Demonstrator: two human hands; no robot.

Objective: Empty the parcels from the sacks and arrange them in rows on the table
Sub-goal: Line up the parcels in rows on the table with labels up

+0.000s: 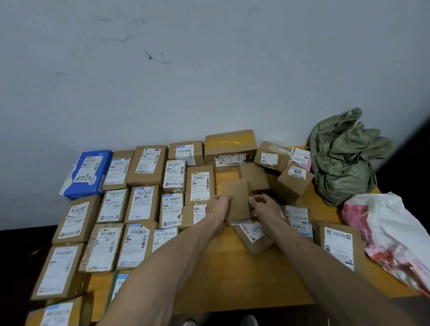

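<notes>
Forearms [153,281] were extended to frame centre, where a box [235,199] was gripped edgewise by left hand [220,205] and right hand [264,205], fingers curled; label-up, flush against the left rows [140,203], seemed best.

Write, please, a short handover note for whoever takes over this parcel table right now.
Left hand and right hand each grip an edge of the plain brown box at the middle of the table.
Done: labelled parcels lie in rows on the left; green sack lies crumpled, far right.
Left: row the loose boxes on the right; whether the white-red sack holds parcels cannot be told.
</notes>
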